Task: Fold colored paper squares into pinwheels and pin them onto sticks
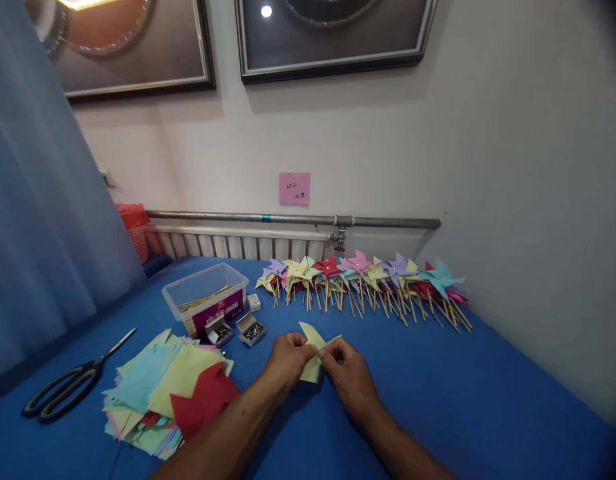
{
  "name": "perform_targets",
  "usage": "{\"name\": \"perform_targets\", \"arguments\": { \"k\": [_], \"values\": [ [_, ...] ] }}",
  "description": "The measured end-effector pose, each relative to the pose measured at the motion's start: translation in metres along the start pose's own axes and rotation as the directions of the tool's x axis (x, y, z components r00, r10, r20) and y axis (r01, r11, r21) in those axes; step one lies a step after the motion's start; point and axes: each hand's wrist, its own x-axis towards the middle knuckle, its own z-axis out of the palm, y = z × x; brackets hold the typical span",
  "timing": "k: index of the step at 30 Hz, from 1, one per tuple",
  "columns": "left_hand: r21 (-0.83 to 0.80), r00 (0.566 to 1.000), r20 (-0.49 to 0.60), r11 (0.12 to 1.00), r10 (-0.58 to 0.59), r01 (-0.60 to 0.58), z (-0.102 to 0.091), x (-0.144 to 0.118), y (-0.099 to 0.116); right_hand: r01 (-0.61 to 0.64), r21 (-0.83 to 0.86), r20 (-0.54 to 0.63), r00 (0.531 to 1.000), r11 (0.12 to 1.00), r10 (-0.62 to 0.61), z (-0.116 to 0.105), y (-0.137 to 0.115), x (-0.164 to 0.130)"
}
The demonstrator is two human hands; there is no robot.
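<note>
Between my hands, above the blue table cover, is a pale yellow paper pinwheel (311,373) with its blades partly folded in. My left hand (288,358) pinches it from the left, fingertips near its middle. From the right, my right hand (349,372) pinches the same paper close to the centre. Fingers cover the pinwheel's middle, so a pin there cannot be made out. To the left lies a pile of cut coloured paper sheets (158,380), with a red cut sheet (205,400) on top beside my left forearm.
Finished pinwheels on sticks (358,273) lie in a row at the back. A clear plastic tub (188,293) holds sticks. Two small open boxes (251,330) of metal pins stand before it. Black-handled scissors (78,383) lie far left. A wall and pipe (238,217) bound the back.
</note>
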Motion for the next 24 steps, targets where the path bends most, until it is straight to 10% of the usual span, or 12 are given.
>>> {"name": "perform_targets", "arguments": {
  "k": [24],
  "values": [
    [0.112,0.999,0.026,0.993,0.031,-0.034,-0.0006,-0.0016,0.001,-0.022,-0.009,0.016,1.0,1.0,0.022,-0.0012,0.0039,0.0013]
  ]
}}
